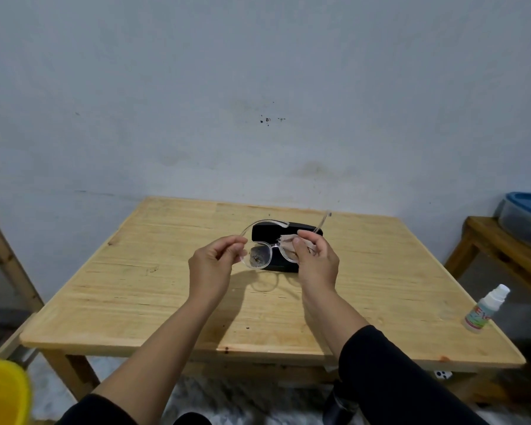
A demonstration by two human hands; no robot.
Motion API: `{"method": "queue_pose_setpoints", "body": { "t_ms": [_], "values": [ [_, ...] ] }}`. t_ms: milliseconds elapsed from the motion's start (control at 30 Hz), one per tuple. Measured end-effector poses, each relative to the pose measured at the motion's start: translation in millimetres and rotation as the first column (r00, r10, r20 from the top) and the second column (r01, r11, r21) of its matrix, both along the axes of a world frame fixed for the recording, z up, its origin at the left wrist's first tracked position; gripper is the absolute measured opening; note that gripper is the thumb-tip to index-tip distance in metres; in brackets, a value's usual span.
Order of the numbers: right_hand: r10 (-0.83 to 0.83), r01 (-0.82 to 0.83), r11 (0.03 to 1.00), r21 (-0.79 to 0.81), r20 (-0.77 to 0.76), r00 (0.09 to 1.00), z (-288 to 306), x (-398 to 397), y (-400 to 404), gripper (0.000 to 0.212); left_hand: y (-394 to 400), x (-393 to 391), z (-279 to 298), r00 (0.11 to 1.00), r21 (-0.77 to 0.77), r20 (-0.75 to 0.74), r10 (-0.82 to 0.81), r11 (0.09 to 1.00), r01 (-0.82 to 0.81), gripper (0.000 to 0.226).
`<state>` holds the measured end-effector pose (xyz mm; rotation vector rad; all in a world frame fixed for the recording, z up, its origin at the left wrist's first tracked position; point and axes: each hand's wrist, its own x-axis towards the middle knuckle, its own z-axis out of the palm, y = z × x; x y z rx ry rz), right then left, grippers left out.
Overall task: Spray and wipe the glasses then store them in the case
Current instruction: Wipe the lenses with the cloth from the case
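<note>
Glasses point(262, 251) held in the air at frame centre, just above the case point(281, 246), clear of the bench point(135, 286). Left hand point(212, 265) pinching the frame's outer edge near the hinge, grip closed on the glasses, evidently to steady them. Right hand point(314, 256) pinching a cloth point(292, 240) around the other lens, grip clenched on cloth and lens together; judged to be the wiping step, spraying apparently done. Temples unfolded, one arcing to the upper left, the other rising to the upper right. Dark specks visible on the uncovered lens; dirt or see-through background, cannot tell.

Case black, lying on the bench directly behind the hands; open or shut not discernible. Spray point(486, 308) upright at the bench's right edge, well apart from the hands. Yellow bucket point(3, 391) at lower left, blue-lidded tub point(528, 216) on a side stool point(503, 253) at right. Nothing obstructing the path down to the case.
</note>
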<state>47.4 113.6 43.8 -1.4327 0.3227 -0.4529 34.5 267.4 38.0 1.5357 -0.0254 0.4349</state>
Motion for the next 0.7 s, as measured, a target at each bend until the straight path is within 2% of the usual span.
{"method": "queue_pose_setpoints", "body": {
  "t_ms": [267, 400, 500, 700],
  "values": [
    [0.122, -0.122, 0.993, -0.001, 0.022, 0.992, 8.3, -1.9, -4.4, 0.025, 1.9, 3.1, -1.3, 0.996, -0.015, -0.076, 0.039, 0.999, -0.040, 0.013],
    [0.094, -0.092, 0.995, -0.045, 0.025, 0.995, 8.1, -1.5, -5.5, 0.032, 1.0, 4.8, 2.7, 0.997, -0.007, -0.070, 0.031, 0.999, -0.031, 0.016],
    [0.115, -0.115, 0.993, -0.004, 0.019, 0.993, 8.1, -1.5, -5.2, 0.034, 0.4, 5.4, 4.7, 0.998, 0.001, -0.060, 0.031, 1.000, -0.031, 0.016],
    [0.078, -0.080, 0.996, 0.035, 0.045, 0.996, 5.7, -9.1, -4.4, 0.024, 2.4, 7.0, 3.7, 0.998, 0.065, 0.006, 0.066, 0.996, -0.066, 0.028]
  ]
}}
